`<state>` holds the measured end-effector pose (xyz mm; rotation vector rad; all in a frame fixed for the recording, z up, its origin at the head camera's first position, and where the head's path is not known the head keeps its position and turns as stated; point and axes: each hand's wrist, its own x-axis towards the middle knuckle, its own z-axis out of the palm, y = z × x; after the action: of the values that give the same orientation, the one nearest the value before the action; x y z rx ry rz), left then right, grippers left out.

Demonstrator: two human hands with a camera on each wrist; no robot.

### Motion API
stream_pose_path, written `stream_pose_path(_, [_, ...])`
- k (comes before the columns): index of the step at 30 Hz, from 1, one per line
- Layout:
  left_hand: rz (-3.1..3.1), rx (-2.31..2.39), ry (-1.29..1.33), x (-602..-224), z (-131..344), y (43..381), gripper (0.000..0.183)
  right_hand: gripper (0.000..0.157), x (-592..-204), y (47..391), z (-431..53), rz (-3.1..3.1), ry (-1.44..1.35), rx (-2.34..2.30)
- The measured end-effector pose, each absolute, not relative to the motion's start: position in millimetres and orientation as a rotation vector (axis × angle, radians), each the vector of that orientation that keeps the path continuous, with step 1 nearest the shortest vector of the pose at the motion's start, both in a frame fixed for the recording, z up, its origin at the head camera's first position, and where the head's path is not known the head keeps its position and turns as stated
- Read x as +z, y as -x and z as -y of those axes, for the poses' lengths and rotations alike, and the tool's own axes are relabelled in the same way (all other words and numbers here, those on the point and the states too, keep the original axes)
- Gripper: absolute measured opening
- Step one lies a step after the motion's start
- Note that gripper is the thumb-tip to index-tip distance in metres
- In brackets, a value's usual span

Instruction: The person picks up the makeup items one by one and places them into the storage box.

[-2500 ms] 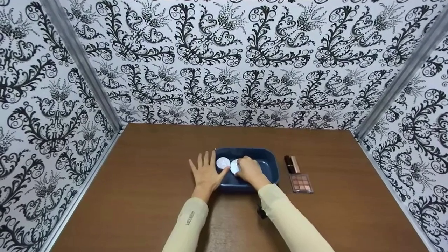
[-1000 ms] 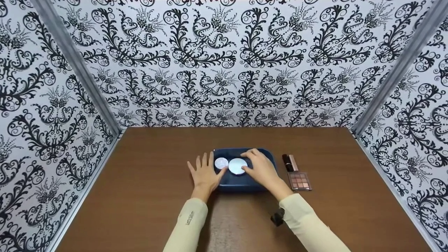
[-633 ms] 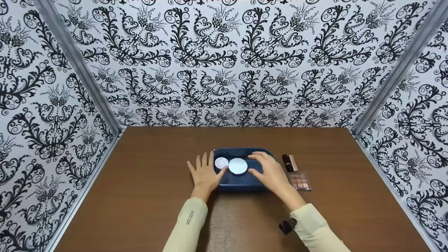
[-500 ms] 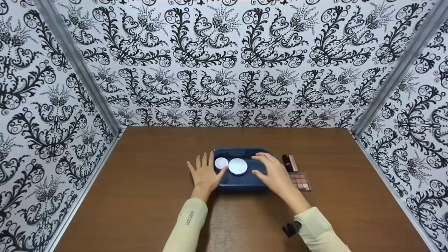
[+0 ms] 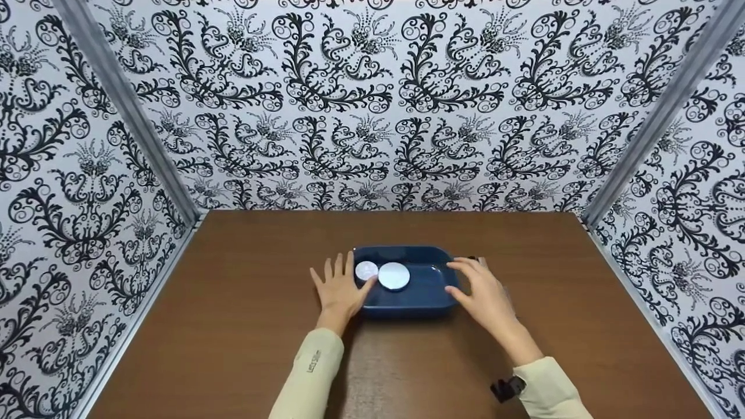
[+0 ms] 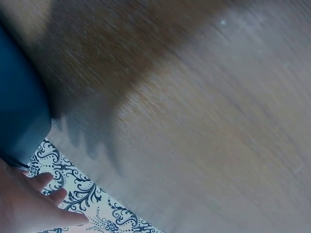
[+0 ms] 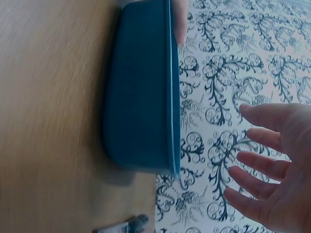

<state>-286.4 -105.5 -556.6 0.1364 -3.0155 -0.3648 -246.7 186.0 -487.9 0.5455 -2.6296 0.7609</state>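
Note:
A blue rectangular tub (image 5: 419,311) stands on the brown table. Inside, toward its left end, lie a small whitish round lid or jar (image 5: 366,271) and a larger pale round compact-like disc (image 5: 394,276), side by side. My left hand (image 5: 339,294) rests at the tub's left rim with fingers spread, the thumb reaching over the rim beside the small round piece. Above the tub's right end, my right hand (image 5: 486,297) is held with thumb and fingers apart and nothing between them. In the right wrist view its fingers (image 7: 262,165) are spread, clear of the tub wall.
A dark tube's end (image 5: 474,258) shows past my right hand, which hides most of what lies right of the tub. In the right wrist view, a small tube with a dark cap (image 7: 138,223) lies on the table (image 7: 53,121). Patterned panels (image 5: 372,116) enclose the back and sides.
My right hand let go of the larger disc in the tub and moved right, now covering the eyeshadow palette and tubes seen earlier. My left hand stays at the tub's left rim.

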Motion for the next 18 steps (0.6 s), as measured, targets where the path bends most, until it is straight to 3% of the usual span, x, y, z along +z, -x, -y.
stream_pose_path(18, [2.989, -0.371, -0.133, -560.2, 106.8, 288.5, 0.093, 0.050, -509.4, 249.0, -233.9, 2.708, -0.397, 0.796])
